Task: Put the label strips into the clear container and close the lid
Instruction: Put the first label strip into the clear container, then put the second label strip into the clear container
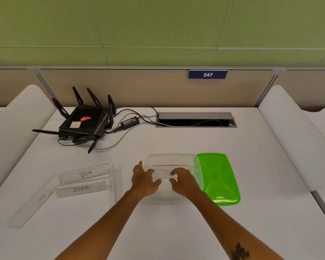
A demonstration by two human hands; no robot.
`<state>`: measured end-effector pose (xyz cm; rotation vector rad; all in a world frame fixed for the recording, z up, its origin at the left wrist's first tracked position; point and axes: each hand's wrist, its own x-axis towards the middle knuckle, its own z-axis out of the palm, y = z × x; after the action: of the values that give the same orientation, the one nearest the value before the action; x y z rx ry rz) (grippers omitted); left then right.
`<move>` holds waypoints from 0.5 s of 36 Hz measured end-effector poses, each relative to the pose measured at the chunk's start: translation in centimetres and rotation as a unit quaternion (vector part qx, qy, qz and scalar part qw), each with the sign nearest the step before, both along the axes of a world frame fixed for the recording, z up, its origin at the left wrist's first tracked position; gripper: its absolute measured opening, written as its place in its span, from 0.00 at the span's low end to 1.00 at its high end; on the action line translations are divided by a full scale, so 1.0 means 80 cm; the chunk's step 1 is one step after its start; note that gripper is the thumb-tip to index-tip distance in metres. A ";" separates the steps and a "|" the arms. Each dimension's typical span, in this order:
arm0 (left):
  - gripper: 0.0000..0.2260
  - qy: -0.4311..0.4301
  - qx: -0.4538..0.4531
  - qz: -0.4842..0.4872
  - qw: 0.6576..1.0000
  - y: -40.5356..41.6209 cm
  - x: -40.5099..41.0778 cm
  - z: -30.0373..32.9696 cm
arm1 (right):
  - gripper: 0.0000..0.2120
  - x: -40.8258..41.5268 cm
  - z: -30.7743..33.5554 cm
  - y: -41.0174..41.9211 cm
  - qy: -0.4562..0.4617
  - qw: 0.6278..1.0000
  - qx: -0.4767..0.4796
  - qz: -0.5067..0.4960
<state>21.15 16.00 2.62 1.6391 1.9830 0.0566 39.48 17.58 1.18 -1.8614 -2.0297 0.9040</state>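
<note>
While both hands (pixel 145 182) (pixel 184 182) hold strip (pixel 162 174) over container (pixel 171 159), lid (pixel 218 178) beside.

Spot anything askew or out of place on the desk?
Nothing damaged or spilled. The clear acrylic label strips lie jumbled at mixed angles, and the green plastic lid sits off, beside the clear plastic container.

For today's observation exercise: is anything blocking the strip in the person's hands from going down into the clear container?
Nothing visible blocks it. The left hand and right hand hold the strip over the open clear container. The green lid lies off to the container's right, on the table.
</note>
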 end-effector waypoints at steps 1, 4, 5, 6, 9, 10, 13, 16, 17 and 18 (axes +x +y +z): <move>0.27 -0.017 0.012 0.006 1.000 -0.003 -0.001 0.003 | 0.11 -0.004 0.001 -0.001 0.017 0.999 0.027 -0.009; 0.19 -0.103 0.070 0.041 0.991 -0.014 -0.008 0.016 | 0.09 -0.020 0.014 -0.006 0.066 0.991 0.113 -0.028; 0.15 -0.140 0.104 0.055 0.983 -0.019 -0.014 0.021 | 0.08 -0.028 0.021 -0.009 0.081 0.987 0.138 -0.032; 0.12 -0.170 0.145 0.065 0.972 -0.024 -0.021 0.026 | 0.07 -0.035 0.028 -0.013 0.095 0.982 0.158 -0.036; 0.08 -0.192 0.266 0.072 0.942 -0.037 -0.056 0.038 | 0.05 -0.062 0.049 -0.029 0.135 0.969 0.202 -0.037; 0.08 -0.191 0.292 0.075 0.934 -0.039 -0.070 0.041 | 0.05 -0.071 0.055 -0.036 0.144 0.967 0.206 -0.034; 0.09 -0.194 0.334 0.110 0.916 -0.042 -0.115 0.044 | 0.03 -0.102 0.065 -0.059 0.172 0.968 0.184 -0.020; 0.09 -0.184 0.300 0.167 0.921 -0.038 -0.157 0.040 | 0.02 -0.131 0.065 -0.083 0.192 0.975 0.109 0.003; 0.09 -0.169 0.279 0.178 0.928 -0.035 -0.171 0.036 | 0.03 -0.141 0.064 -0.092 0.200 0.977 0.077 0.009; 0.09 -0.152 0.255 0.182 0.937 -0.032 -0.184 0.031 | 0.04 -0.150 0.061 -0.100 0.204 0.978 0.041 0.010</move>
<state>6.42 13.42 5.12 1.4054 2.0990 0.9773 27.52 9.54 6.06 -1.4672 -1.8047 1.0855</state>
